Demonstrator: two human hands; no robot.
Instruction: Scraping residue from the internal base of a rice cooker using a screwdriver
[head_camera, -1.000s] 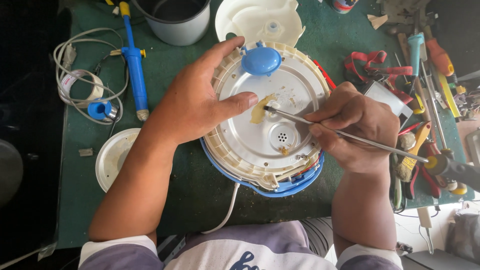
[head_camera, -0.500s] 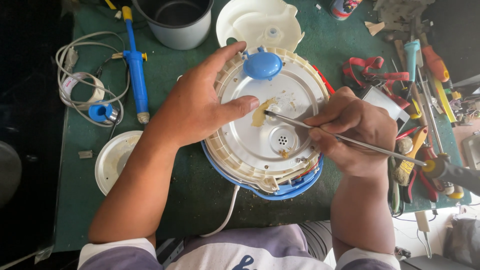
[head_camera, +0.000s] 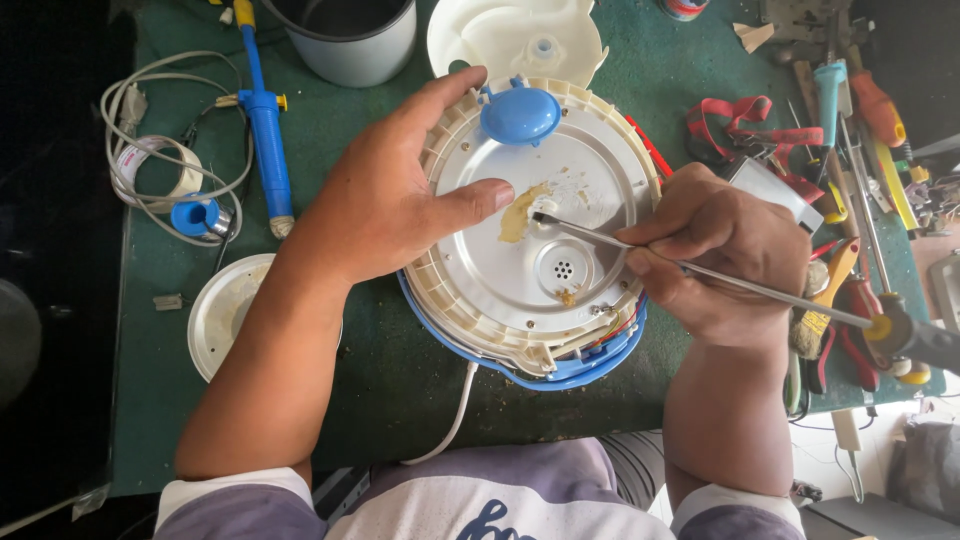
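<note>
A round appliance lid (head_camera: 540, 300), cream rim over a blue shell, lies inner side up on the green mat (head_camera: 350, 390). Its silvery inner plate (head_camera: 590, 190) has a tan smear near the centre and a blue cap (head_camera: 520, 113) at the far edge. My left hand (head_camera: 385, 200) lies flat on the lid's left side, thumb on the plate beside the smear. My right hand (head_camera: 715, 250) grips a long screwdriver (head_camera: 760, 290); its tip rests at the plate's centre, by the smear.
A grey pot (head_camera: 350, 40) and a white fan-shaped part (head_camera: 515, 35) sit at the back. A blue desoldering pump (head_camera: 265, 120), white cable coil (head_camera: 150, 150) and small white lid (head_camera: 225, 310) lie left. Pliers, screwdrivers and a brush (head_camera: 860, 110) crowd the right.
The view has shifted slightly. The screwdriver tip has stayed at the plate's centre near the smear while my right hand shifted a little. My left hand keeps its hold on the lid.
</note>
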